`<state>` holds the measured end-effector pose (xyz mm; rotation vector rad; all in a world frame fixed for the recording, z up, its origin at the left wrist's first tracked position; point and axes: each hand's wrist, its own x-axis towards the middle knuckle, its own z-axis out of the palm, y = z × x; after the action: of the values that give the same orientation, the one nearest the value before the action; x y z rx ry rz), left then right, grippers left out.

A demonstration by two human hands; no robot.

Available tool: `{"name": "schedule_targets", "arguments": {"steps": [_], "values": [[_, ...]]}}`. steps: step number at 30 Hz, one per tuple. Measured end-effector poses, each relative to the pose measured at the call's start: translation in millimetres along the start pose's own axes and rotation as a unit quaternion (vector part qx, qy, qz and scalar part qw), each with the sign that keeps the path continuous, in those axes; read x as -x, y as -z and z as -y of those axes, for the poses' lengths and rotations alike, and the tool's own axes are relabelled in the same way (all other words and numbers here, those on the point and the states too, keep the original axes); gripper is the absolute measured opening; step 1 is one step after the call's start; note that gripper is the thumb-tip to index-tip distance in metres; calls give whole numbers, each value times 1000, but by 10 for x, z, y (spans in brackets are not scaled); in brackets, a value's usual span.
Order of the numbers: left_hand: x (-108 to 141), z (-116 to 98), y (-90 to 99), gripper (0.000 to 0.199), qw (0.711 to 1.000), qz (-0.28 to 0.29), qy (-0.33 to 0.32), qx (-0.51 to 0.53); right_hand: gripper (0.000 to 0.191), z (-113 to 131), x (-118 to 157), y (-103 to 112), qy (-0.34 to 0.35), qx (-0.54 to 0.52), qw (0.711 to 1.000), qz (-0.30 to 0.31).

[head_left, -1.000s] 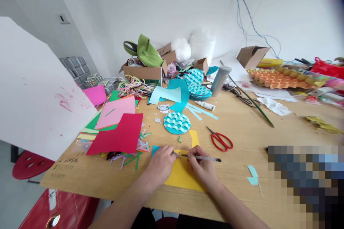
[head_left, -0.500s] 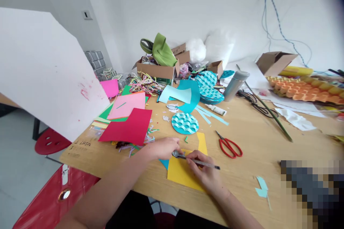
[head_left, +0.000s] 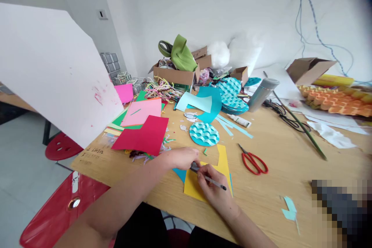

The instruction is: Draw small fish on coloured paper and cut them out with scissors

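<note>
A yellow sheet of paper (head_left: 190, 186) lies near the table's front edge, with blue paper (head_left: 180, 174) partly under it. My right hand (head_left: 213, 186) grips a pen (head_left: 216, 183), its tip hidden by the fingers and pointing to the left. Pressed on the sheet's upper left, my left hand (head_left: 186, 159) has its fingertips at a small grey cutout (head_left: 194, 167), which is mostly covered. A round teal disc with wavy light strips (head_left: 204, 134) sits just beyond the hands. Two white fish cutouts (head_left: 191, 116) lie farther back.
Red-handled scissors (head_left: 254, 162) lie right of the yellow sheet. Red paper (head_left: 142, 135) and pink paper are at the left, beside a large white board (head_left: 58, 69). Behind stand a grey bottle (head_left: 263, 95), a glue tube (head_left: 240, 120) and a cardboard box (head_left: 174, 75).
The pen has turned to a steeper slant, and my right hand has moved slightly nearer to the left fingertips. The whole view has shifted a little.
</note>
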<state>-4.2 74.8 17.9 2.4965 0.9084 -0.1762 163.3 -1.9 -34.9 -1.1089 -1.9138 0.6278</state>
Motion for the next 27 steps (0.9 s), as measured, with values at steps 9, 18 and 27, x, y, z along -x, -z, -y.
{"name": "schedule_targets", "arguments": {"steps": [9, 18, 27], "values": [[23, -34, 42, 40, 1000, 12, 8, 2, 12, -19, -10, -32, 19, 10, 1000, -3], [9, -39, 54, 39, 1000, 18, 5, 2, 11, -13, -15, -37, 33, 12, 999, 0], [14, -37, 37, 38, 1000, 14, 11, 6, 13, 33, -36, -41, 73, 19, 997, -16]]}}
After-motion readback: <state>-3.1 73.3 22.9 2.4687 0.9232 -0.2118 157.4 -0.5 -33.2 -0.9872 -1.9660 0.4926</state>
